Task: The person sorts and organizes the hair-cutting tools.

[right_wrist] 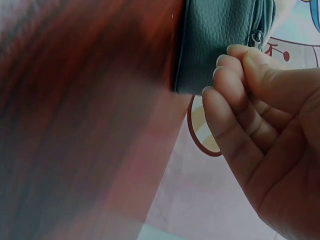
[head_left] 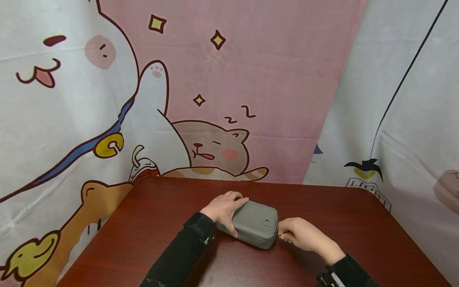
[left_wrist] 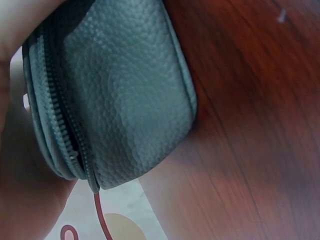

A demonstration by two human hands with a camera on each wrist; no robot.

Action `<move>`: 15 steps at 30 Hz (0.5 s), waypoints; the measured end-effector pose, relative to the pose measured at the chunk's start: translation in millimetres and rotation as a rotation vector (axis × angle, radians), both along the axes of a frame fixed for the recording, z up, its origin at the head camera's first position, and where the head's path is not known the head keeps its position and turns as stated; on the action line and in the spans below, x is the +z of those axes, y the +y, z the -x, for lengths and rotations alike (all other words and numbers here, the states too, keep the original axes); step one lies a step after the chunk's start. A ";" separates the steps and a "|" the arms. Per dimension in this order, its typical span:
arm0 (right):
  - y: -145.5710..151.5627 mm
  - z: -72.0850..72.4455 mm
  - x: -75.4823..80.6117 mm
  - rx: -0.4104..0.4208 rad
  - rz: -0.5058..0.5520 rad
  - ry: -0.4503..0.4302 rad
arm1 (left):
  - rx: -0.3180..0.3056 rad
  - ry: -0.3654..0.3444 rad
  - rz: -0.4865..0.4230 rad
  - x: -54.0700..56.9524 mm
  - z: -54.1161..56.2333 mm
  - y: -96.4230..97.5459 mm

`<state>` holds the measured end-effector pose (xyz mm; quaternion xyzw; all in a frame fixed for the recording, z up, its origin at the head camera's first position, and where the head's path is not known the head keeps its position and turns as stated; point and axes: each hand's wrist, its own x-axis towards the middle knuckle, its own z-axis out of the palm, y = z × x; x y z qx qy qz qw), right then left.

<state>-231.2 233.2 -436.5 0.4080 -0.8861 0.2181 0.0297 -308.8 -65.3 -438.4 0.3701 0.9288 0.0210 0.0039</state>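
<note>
A grey-green zip case (head_left: 255,218) of pebbled leather lies on the table, a round snap on its top near the right end. Spread over its left end, my left hand (head_left: 225,209) grips it with the thumb down the front side and the fingers toward the back. At the right end, my right hand (head_left: 305,234) pinches the metal zipper pull between thumb and index finger. In the right wrist view the zipper slider (right_wrist: 257,37) shows just past those fingertips. The left wrist view shows zipper teeth (left_wrist: 57,110) parted by a narrow dark gap. The case's inside is hidden.
The reddish-brown wooden table (head_left: 161,223) has rounded far corners. Behind it hangs a cloth backdrop (head_left: 279,79) printed with cartoon animals on pink and white. Dark sleeves and wrist straps cover both forearms.
</note>
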 end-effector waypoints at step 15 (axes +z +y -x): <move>-3.1 -5.0 2.4 0.030 0.022 -0.063 | 0.009 0.003 -0.001 -3.7 1.6 -0.2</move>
